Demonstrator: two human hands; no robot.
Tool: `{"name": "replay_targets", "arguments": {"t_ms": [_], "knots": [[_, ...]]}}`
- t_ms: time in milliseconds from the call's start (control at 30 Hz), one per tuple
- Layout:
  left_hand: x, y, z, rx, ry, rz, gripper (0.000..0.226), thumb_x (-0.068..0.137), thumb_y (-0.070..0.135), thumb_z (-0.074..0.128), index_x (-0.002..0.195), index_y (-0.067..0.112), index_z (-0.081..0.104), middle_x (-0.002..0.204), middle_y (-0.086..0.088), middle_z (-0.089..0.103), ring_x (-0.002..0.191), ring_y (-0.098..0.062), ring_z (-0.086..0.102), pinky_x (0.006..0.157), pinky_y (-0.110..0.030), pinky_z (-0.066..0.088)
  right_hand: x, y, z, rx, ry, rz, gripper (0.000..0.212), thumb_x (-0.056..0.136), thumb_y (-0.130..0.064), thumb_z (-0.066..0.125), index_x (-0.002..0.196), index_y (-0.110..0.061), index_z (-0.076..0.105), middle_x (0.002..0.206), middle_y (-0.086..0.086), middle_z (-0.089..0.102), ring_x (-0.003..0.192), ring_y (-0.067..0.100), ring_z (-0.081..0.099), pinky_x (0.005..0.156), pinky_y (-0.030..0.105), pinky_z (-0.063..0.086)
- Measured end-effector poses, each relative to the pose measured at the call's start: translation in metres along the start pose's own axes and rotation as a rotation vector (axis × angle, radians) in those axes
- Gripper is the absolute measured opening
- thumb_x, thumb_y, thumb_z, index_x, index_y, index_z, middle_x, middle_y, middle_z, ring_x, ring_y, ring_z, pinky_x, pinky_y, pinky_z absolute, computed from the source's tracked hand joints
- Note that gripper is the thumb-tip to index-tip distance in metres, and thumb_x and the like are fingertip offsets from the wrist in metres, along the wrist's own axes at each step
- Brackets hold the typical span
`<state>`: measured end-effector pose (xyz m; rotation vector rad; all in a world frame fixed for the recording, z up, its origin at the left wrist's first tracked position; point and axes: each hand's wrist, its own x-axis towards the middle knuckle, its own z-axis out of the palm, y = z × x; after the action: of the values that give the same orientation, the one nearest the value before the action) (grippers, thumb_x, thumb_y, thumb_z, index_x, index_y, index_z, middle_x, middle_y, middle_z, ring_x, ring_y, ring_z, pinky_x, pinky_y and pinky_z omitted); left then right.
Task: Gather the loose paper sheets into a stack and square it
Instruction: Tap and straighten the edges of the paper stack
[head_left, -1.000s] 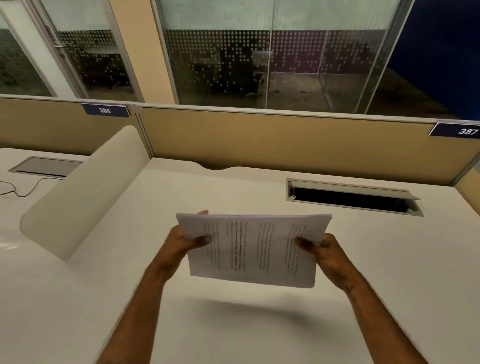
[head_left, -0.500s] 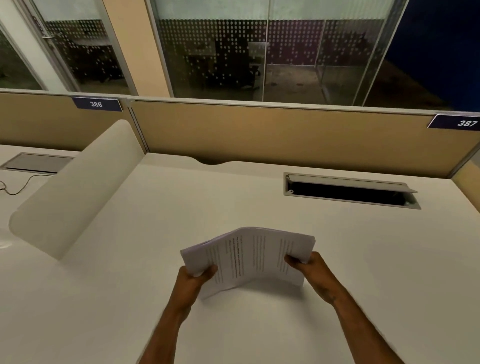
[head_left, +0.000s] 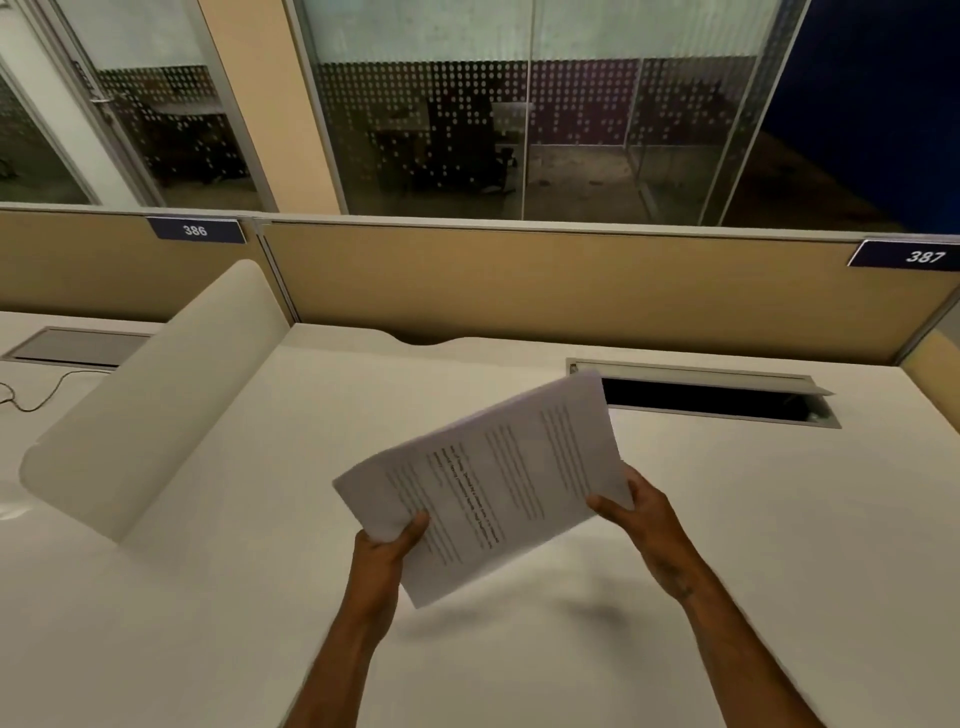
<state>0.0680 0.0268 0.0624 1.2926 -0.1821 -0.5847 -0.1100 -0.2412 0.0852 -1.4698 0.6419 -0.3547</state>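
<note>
A stack of printed paper sheets is held in the air above the white desk, turned at a slant with its right end higher and farther away. My left hand grips the stack's near left corner, thumb on top. At the stack's right edge my right hand pinches it, thumb over the printed face. The sheets lie closely together, with their edges slightly fanned at the left end. A shadow falls on the desk beneath the stack.
A curved white divider stands on the desk to the left. An open cable slot sits at the back right, partly behind the paper. A tan partition runs along the far edge. A thin cable lies at far left.
The stack was lowered with its edge on the desk and bowed half a second ago; now it is lifted again and rotated, right end swung up and away.
</note>
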Motion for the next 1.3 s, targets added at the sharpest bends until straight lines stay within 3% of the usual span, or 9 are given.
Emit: {"name": "replay_targets", "arguments": {"t_ms": [67, 133, 267, 467, 533, 667, 767, 900, 1300], "knots": [[0.001, 0.006, 0.015, -0.132, -0.011, 0.021, 0.038, 0.083, 0.024, 0.079, 0.120, 0.024, 0.072, 0.118, -0.009, 0.076, 0.107, -0.026, 0.074, 0.084, -0.042, 0.063, -0.003, 0.003, 0.008, 0.251, 0.113, 0.015, 0.099, 0.080, -0.022, 0.076, 0.156, -0.043, 0.017, 0.148, -0.008, 0.049, 0.133, 0.015, 0.051, 0.112, 0.040, 0.039], [-0.001, 0.010, 0.032, -0.269, -0.038, 0.024, 0.045, 0.085, 0.020, 0.076, 0.129, 0.023, 0.066, 0.122, -0.009, 0.074, 0.111, -0.026, 0.072, 0.087, -0.044, 0.062, -0.006, 0.002, 0.024, 0.546, 0.134, 0.046, 0.106, 0.082, -0.009, 0.068, 0.158, -0.042, 0.002, 0.156, 0.002, 0.040, 0.140, 0.023, 0.043, 0.115, 0.046, 0.033], [-0.009, 0.007, 0.063, -0.389, -0.082, 0.026, 0.058, 0.083, 0.025, 0.075, 0.138, 0.020, 0.057, 0.129, -0.011, 0.070, 0.115, -0.026, 0.070, 0.089, -0.042, 0.061, -0.007, -0.021, 0.055, 0.732, -0.128, -0.052, 0.063, 0.091, -0.011, 0.060, 0.150, -0.025, 0.042, 0.145, 0.011, 0.058, 0.134, 0.034, 0.054, 0.108, 0.054, 0.047], [-0.017, -0.012, 0.044, -0.392, -0.032, -0.079, 0.045, 0.085, 0.010, 0.073, 0.129, 0.017, 0.068, 0.130, -0.013, 0.072, 0.109, -0.024, 0.074, 0.081, -0.036, 0.063, 0.000, -0.048, 0.063, 0.543, 0.044, -0.106, 0.028, 0.086, -0.018, 0.071, 0.111, -0.029, 0.075, 0.121, 0.012, 0.074, 0.109, 0.035, 0.071, 0.086, 0.052, 0.060], [-0.005, 0.005, 0.018, -0.233, 0.044, -0.026, 0.053, 0.076, 0.009, 0.072, 0.129, 0.015, 0.070, 0.128, -0.009, 0.074, 0.104, -0.018, 0.075, 0.079, -0.029, 0.062, 0.001, -0.052, 0.055, 0.434, 0.042, -0.124, 0.024, 0.083, -0.025, 0.074, 0.106, -0.029, 0.078, 0.113, 0.009, 0.077, 0.102, 0.032, 0.074, 0.077, 0.044, 0.063], [0.023, 0.054, -0.007, 0.299, -0.008, 0.133, 0.103, 0.069, 0.026, 0.091, 0.155, 0.033, 0.035, 0.147, 0.008, 0.055, 0.133, -0.011, 0.053, 0.107, -0.037, 0.043, 0.000, -0.060, 0.047, 0.216, -0.042, -0.161, 0.030, 0.076, -0.041, 0.078, 0.104, -0.030, 0.078, 0.107, 0.005, 0.079, 0.098, 0.030, 0.075, 0.075, 0.039, 0.063], [0.026, 0.069, 0.012, 0.399, -0.220, 0.172, 0.078, 0.071, 0.051, 0.086, 0.141, 0.041, 0.053, 0.135, 0.010, 0.068, 0.120, -0.014, 0.067, 0.095, -0.039, 0.057, 0.000, -0.056, 0.052, 0.101, -0.098, -0.141, 0.022, 0.082, -0.040, 0.073, 0.104, -0.039, 0.077, 0.104, -0.001, 0.079, 0.094, 0.023, 0.076, 0.068, 0.028, 0.062], [0.018, 0.052, 0.025, 0.252, -0.202, 0.187, 0.032, 0.078, 0.043, 0.081, 0.108, 0.030, 0.078, 0.109, -0.002, 0.080, 0.096, -0.027, 0.077, 0.075, -0.036, 0.064, -0.003, -0.041, 0.060, 0.090, -0.095, -0.097, 0.024, 0.084, -0.037, 0.071, 0.107, -0.043, 0.076, 0.105, -0.002, 0.079, 0.095, 0.020, 0.075, 0.067, 0.027, 0.062], [0.008, -0.045, 0.003, 0.303, -0.038, -0.072, 0.021, 0.083, 0.022, 0.083, 0.100, 0.033, 0.080, 0.105, 0.010, 0.081, 0.096, -0.009, 0.075, 0.072, -0.018, 0.061, 0.003, 0.060, 0.065, -0.035, -0.100, 0.144, 0.032, 0.086, -0.038, 0.073, 0.117, -0.029, 0.073, 0.115, -0.008, 0.077, 0.111, 0.012, 0.070, 0.093, 0.025, 0.056]]}}
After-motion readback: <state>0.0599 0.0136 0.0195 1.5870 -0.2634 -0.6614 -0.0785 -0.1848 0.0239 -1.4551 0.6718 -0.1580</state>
